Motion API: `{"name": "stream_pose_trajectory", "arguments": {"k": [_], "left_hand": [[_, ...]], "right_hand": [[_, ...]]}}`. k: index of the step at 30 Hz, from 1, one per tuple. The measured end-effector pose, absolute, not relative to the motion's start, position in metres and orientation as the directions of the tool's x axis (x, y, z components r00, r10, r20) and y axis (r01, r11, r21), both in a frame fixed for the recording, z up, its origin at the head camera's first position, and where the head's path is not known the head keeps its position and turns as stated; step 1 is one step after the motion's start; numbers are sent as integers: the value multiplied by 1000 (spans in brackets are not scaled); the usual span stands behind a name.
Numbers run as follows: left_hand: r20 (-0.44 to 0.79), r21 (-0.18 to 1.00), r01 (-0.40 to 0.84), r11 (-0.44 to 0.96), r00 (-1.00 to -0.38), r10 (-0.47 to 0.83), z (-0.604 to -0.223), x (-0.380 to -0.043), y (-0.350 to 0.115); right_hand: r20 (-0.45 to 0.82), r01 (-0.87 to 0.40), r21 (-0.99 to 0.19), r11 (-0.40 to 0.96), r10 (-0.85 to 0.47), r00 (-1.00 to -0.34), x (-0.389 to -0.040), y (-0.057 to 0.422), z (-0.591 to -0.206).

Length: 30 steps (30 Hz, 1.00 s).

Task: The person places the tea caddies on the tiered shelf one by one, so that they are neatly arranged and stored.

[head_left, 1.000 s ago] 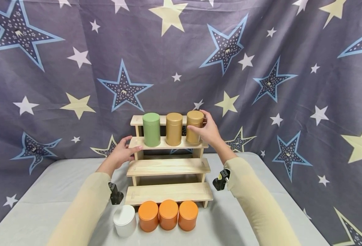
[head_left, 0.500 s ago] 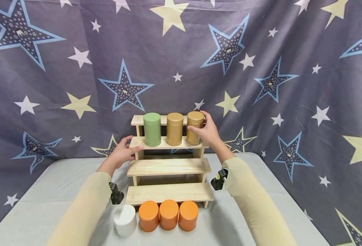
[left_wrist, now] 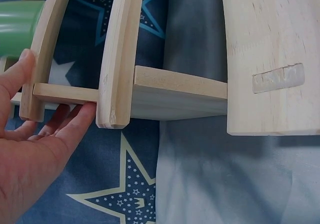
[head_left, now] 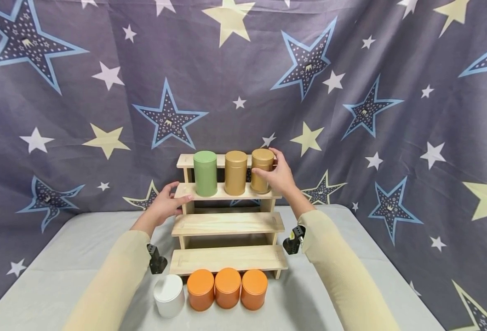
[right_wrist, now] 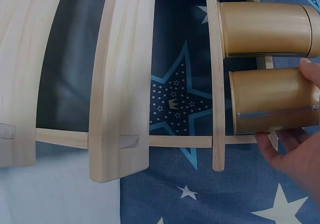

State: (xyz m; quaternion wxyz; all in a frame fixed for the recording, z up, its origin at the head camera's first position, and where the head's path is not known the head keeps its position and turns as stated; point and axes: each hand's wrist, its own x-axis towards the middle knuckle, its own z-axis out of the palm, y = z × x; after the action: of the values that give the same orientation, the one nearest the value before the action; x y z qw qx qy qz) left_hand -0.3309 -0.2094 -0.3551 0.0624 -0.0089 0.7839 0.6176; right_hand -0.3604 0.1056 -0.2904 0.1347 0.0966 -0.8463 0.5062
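Observation:
My right hand (head_left: 279, 175) grips a gold cylindrical tin (head_left: 260, 179) by its right side, thumb in front. The tin is upright at the right end of the second-highest step of a wooden tiered shelf (head_left: 226, 224). In the right wrist view, a narrow gap shows between this tin's (right_wrist: 275, 96) base and the plank. To its left on the same step stand another gold tin (head_left: 235, 174) and a green tin (head_left: 205, 174). My left hand (head_left: 164, 206) holds that step's left end. In the left wrist view, the thumb lies on the plank and the fingers (left_wrist: 80, 121) reach beneath.
In front of the shelf, a white tin (head_left: 169, 296) and three orange tins, the middle one (head_left: 227, 288) among them, stand in a row on the grey-covered table (head_left: 82, 262). A star-patterned curtain (head_left: 243, 69) hangs close behind the shelf.

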Motion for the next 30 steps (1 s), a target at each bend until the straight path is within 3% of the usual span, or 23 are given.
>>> {"name": "stream_pose_trajectory", "arguments": {"k": [30], "left_hand": [[-113, 973, -96, 211, -991, 70, -356, -331, -209]], "right_hand": [[343, -306, -836, 456, -1, -939, -361, 101, -301]]}}
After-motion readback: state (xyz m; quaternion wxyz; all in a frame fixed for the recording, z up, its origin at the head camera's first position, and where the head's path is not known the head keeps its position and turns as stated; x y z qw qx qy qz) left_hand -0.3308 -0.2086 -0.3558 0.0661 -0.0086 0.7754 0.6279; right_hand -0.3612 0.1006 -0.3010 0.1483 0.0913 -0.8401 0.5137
